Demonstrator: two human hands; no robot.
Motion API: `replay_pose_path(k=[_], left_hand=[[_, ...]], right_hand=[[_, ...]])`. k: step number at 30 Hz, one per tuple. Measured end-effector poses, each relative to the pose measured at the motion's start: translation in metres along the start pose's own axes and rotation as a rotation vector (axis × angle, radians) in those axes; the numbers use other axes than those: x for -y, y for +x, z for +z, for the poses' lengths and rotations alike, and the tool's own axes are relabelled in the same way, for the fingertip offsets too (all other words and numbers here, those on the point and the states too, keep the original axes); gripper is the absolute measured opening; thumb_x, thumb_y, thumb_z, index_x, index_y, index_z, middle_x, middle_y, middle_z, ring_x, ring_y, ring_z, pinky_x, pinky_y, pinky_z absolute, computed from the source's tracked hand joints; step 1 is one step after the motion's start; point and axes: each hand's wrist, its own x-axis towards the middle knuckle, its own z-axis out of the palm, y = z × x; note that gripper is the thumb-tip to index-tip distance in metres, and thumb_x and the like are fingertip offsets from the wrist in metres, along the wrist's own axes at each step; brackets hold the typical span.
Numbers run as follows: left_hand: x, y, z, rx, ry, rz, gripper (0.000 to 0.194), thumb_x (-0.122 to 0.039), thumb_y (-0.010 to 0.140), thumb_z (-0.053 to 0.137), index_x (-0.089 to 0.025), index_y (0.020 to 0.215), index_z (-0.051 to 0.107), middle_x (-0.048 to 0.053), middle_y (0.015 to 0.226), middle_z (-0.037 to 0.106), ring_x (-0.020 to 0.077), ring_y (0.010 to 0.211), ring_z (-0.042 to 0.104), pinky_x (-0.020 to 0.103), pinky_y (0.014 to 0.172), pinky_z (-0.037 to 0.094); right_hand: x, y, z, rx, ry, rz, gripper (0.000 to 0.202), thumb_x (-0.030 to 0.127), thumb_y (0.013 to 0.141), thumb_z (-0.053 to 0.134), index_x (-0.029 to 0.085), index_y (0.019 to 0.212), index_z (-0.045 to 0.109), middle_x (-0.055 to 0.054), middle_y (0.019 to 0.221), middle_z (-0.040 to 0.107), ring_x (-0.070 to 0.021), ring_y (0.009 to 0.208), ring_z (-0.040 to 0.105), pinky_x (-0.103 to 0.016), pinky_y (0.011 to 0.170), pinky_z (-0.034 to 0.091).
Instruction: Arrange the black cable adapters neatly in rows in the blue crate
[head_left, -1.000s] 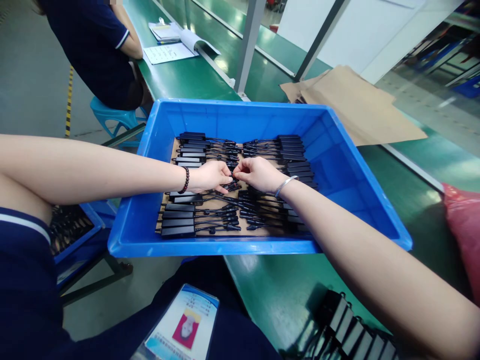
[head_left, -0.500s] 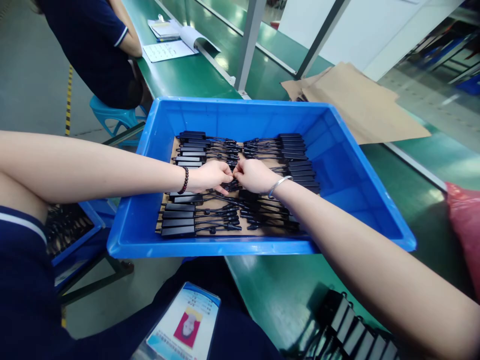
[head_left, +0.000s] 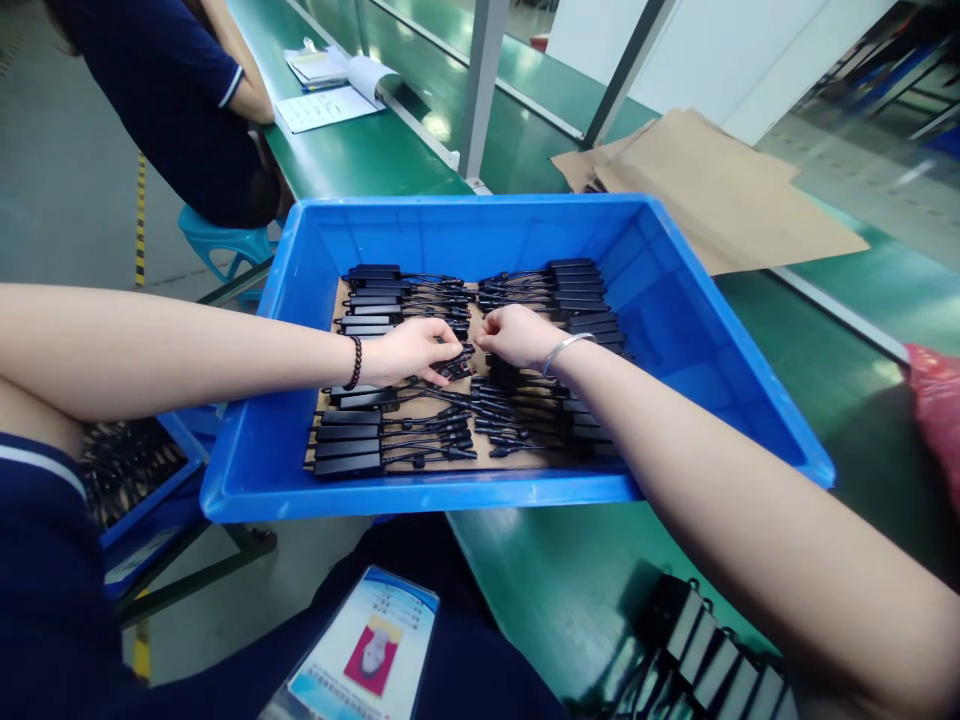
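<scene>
My left hand [head_left: 411, 352] is inside a blue plastic bin [head_left: 495, 492], its thumb and forefinger pinched at some black cable ends [head_left: 463, 362]. Just across a narrow gap, my right hand [head_left: 516, 335] has its fingers closed in a pinch; whatever they may hold is hidden. Under and around both hands lie black box-shaped adapters with short cables, in a left row [head_left: 349, 447] and a right row [head_left: 577, 285], cable ends facing the middle. Brown cardboard [head_left: 442, 462] shows beneath them. My forearms cover part of both rows.
The bin rests by a green workbench [head_left: 510, 590]. More adapters [head_left: 712, 650] stand at its lower right. Brown paper sheets [head_left: 712, 190] and a pink bag [head_left: 937, 410] lie to the right. Another blue bin [head_left: 180, 440] is at left. A seated person [head_left: 172, 110] is beyond, near papers [head_left: 330, 105].
My hands have moved slightly apart, opening a gap between the fingertips. The whole view has shifted a little.
</scene>
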Motion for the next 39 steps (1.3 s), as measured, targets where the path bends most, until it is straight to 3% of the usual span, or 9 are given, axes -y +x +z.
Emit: replay_pose_path(k=[5,9,14,22,28,30,34,36,39], left_hand=[[-0.002,0.002,0.001,-0.033,-0.022,-0.067,0.018,-0.017,0.073,0.058,-0.013,0.064,0.044,-0.002,0.063,0.046,0.0077,0.061,0.053,0.036,0.071,0.054],[-0.001,0.002,0.0,-0.014,-0.025,-0.09,0.016,-0.018,0.069,0.059,-0.015,0.075,0.045,-0.002,0.065,0.05,0.0093,0.062,0.055,0.034,0.069,0.053],[0.009,0.007,-0.006,0.08,0.453,0.093,0.06,-0.013,0.047,0.072,-0.017,0.101,0.046,-0.001,0.076,0.057,0.0112,0.063,0.055,0.025,0.062,0.046],[0.003,0.008,-0.011,-0.024,0.929,0.276,0.047,-0.015,0.057,0.06,-0.018,0.102,0.048,0.001,0.08,0.057,0.0145,0.069,0.053,0.022,0.06,0.038],[-0.01,-0.009,-0.005,-0.01,1.185,0.448,0.048,-0.017,0.064,0.056,-0.018,0.111,0.047,0.007,0.106,0.052,0.0216,0.099,0.048,0.027,0.079,0.037],[-0.013,-0.016,-0.001,0.048,1.213,0.518,0.036,-0.017,0.066,0.054,-0.018,0.103,0.053,0.007,0.101,0.054,0.0205,0.095,0.049,0.027,0.078,0.036],[-0.011,-0.026,0.007,0.381,1.238,0.437,0.009,-0.02,0.07,0.052,-0.02,0.076,0.059,0.0,0.069,0.059,0.0134,0.064,0.052,0.023,0.06,0.035],[-0.007,-0.029,0.007,0.425,1.274,0.399,0.007,-0.021,0.068,0.055,-0.02,0.073,0.059,0.0,0.064,0.058,0.0135,0.061,0.051,0.023,0.056,0.034],[-0.001,-0.03,0.006,0.399,1.335,0.383,0.009,-0.025,0.067,0.056,-0.019,0.072,0.06,0.003,0.069,0.06,0.0163,0.068,0.054,0.024,0.058,0.036]], right_hand=[[-0.006,0.0,-0.004,-0.038,0.007,-0.009,0.013,0.022,0.075,0.053,0.014,0.074,0.063,-0.004,0.069,0.063,-0.0097,0.056,0.049,-0.021,0.056,0.035],[-0.011,0.002,-0.003,-0.045,0.003,-0.012,0.012,0.023,0.074,0.054,0.015,0.074,0.063,-0.004,0.072,0.063,-0.0107,0.059,0.051,-0.021,0.058,0.036],[-0.015,0.004,-0.005,-0.055,0.003,-0.016,0.012,0.023,0.074,0.054,0.015,0.074,0.063,-0.004,0.072,0.063,-0.0108,0.061,0.051,-0.021,0.059,0.036],[-0.011,-0.001,-0.009,-0.061,-0.012,-0.051,0.012,0.022,0.075,0.053,0.014,0.075,0.062,-0.004,0.072,0.062,-0.0109,0.062,0.051,-0.021,0.06,0.036],[-0.011,-0.004,-0.012,-0.065,0.022,-0.064,0.012,0.023,0.075,0.054,0.014,0.077,0.062,-0.002,0.071,0.061,-0.0103,0.06,0.05,-0.021,0.058,0.036],[-0.012,-0.005,-0.014,-0.071,0.039,-0.067,0.012,0.023,0.074,0.053,0.015,0.078,0.062,-0.002,0.071,0.061,-0.0099,0.06,0.05,-0.021,0.058,0.036],[-0.012,-0.007,-0.016,-0.074,0.042,-0.067,0.013,0.024,0.074,0.054,0.014,0.077,0.062,-0.001,0.07,0.061,-0.0094,0.059,0.048,-0.021,0.057,0.035],[-0.013,-0.006,-0.016,-0.067,0.042,-0.07,0.013,0.024,0.075,0.054,0.014,0.078,0.062,-0.001,0.069,0.06,-0.0094,0.058,0.048,-0.022,0.057,0.035],[-0.015,-0.004,-0.014,-0.05,0.048,-0.077,0.014,0.026,0.076,0.054,0.014,0.078,0.062,-0.001,0.069,0.06,-0.0096,0.058,0.048,-0.022,0.058,0.035]])
